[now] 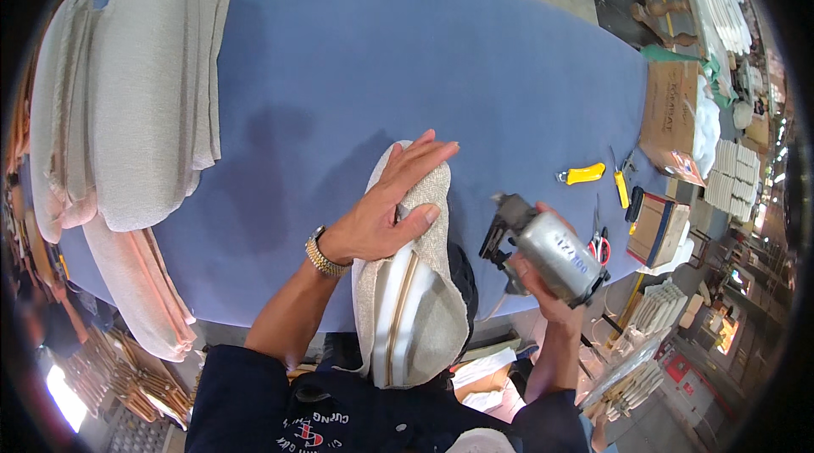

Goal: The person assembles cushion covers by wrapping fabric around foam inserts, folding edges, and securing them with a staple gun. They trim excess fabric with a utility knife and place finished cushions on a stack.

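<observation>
A long padded piece (pixel 441 305) covered in beige woven fabric leans between my body and the blue table. Pale strips and a brown lengthwise line show in the gap between its fabric edges. My left hand (pixel 386 211) rests across its upper part, fingers stretched out and thumb on the fabric. A gold watch circles that wrist. To the right of the piece, my right hand (pixel 545 288) is closed around a silver pneumatic staple gun (pixel 555 254). The gun's dark nose points left, apart from the fabric, and its grip is partly hidden by my fingers.
Beige upholstered pieces (pixel 140 88) are stacked on the left of the blue table (pixel 407 55). At right lie a yellow utility knife (pixel 585 173), a yellow-handled tool (pixel 621 188) and red-handled scissors (pixel 600 248). Cardboard boxes (pixel 670 110) stand at the right edge.
</observation>
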Available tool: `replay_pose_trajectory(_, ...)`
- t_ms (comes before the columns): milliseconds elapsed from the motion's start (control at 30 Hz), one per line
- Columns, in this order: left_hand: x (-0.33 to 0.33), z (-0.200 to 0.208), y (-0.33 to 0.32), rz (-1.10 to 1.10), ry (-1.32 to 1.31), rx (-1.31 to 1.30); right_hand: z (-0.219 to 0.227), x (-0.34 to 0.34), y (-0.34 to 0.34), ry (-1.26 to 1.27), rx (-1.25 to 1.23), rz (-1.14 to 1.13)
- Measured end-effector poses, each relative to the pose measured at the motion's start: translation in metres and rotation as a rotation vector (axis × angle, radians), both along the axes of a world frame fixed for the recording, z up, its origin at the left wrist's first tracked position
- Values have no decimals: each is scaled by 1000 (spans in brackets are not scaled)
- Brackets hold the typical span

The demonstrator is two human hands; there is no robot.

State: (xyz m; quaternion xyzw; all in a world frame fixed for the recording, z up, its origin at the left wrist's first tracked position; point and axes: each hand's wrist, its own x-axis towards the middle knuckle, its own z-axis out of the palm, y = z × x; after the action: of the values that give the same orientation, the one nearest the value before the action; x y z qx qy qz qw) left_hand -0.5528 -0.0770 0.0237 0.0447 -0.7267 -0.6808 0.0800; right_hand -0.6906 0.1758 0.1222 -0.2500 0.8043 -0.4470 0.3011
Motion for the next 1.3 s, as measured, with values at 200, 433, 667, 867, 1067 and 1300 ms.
replay_pose_trajectory(200,2,-3,2,15,39,16,19,-7,-49,196,14,348)
replay_pose_trajectory(433,2,-4,-1,28,52,38,28,-6,-68,16,98,413)
replay_pose_trajectory(667,-2,-5,-1,32,53,46,40,-16,-80,18,205,550)
replay_pose_trajectory(867,-4,-13,5,51,50,52,44,-22,-87,-42,336,543)
replay_pose_trajectory(1067,-7,-13,1,59,50,55,50,-43,-113,-4,457,693)
replay_pose_trajectory(1300,-6,-16,2,114,69,92,41,-36,-114,140,428,734)
